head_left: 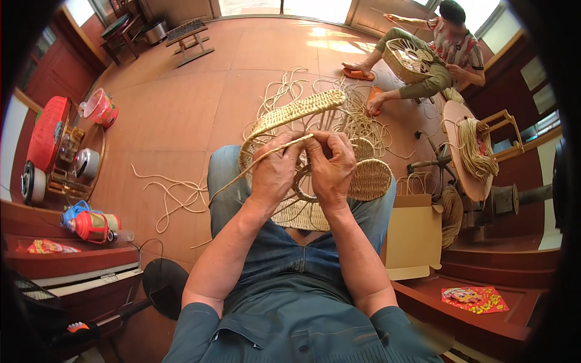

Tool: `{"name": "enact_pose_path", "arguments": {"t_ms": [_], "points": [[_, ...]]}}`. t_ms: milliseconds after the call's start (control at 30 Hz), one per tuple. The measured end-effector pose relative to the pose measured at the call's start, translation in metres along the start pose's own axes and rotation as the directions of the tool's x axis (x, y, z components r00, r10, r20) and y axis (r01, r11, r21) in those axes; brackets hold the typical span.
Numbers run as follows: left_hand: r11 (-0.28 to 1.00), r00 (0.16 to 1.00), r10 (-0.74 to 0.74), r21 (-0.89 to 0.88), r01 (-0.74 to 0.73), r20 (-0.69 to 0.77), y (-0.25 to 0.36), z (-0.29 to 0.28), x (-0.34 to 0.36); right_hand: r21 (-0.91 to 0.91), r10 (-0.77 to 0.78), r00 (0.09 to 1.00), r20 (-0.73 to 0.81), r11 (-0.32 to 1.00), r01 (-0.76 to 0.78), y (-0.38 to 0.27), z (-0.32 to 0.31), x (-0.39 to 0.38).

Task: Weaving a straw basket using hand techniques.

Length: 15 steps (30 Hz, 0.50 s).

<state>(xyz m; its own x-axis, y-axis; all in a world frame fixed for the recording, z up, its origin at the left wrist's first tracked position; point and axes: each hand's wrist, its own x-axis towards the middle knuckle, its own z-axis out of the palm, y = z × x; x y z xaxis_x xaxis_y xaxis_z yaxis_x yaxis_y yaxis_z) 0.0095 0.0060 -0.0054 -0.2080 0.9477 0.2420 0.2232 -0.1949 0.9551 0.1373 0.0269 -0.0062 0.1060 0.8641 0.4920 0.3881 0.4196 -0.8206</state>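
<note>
A partly woven straw piece (296, 109) with a long braided edge, bare frame bars and round woven discs (370, 180) rests on my lap. My left hand (273, 172) is closed, pinching a straw cord (239, 177) that trails down past my left thigh. Beside it, my right hand (331, 168) grips that cord's braided-looking end near its fingertips, just below the woven edge. Part of the frame behind both hands is hidden by them.
Loose cords (290, 81) lie on the floor ahead. A co-worker (448, 54) holds a basket at upper right. Right are a round board with cord coils (477, 151) and a cardboard box (411, 242). Left stand a tea tray with kettles (86, 162) and red thermos (91, 224).
</note>
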Motion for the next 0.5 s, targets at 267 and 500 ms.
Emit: {"name": "enact_pose_path", "arguments": {"t_ms": [267,500], "points": [[0.996,0.998,-0.013,0.091,0.008,0.058,-0.012,-0.001,0.011,-0.213,-0.121,0.991,-0.054,0.971,0.107,0.002,0.002,0.003],[0.982,0.981,-0.163,-0.083,0.172,0.100,-0.012,0.001,0.011,-0.191,-0.134,0.989,-0.069,0.974,0.119,0.003,0.004,0.004]]}}
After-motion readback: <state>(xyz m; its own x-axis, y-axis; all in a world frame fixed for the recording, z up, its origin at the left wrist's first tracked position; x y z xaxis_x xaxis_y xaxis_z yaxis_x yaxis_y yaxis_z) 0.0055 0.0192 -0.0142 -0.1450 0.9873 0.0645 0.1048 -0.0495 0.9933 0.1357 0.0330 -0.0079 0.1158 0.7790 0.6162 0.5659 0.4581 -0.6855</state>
